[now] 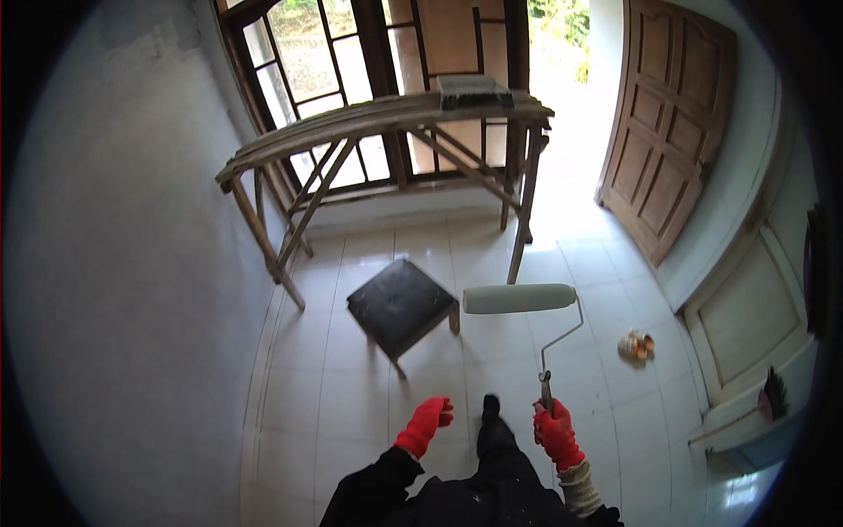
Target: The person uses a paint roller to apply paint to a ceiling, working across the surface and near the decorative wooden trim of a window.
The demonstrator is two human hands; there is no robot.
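Observation:
My right hand point(558, 436), in a red glove, is closed around the handle of a paint roller point(518, 299). The roller's long pale sleeve points left at the top of its bent wire frame, above the tiled floor. My left hand point(425, 427), also red-gloved, hangs in front of me with its fingers loosely bent and apart, holding nothing. A stool with a dark padded seat point(402, 306) stands ahead of that hand, apart from it and to the left of the roller.
A wooden trestle bench point(369, 121) spans the window, with a tray-like box point(474, 91) on its right end. A brown panelled door point(669, 123) stands open at right. A small tan-and-orange object point(636, 347) lies on the tiles. The grey wall point(132, 281) runs along the left.

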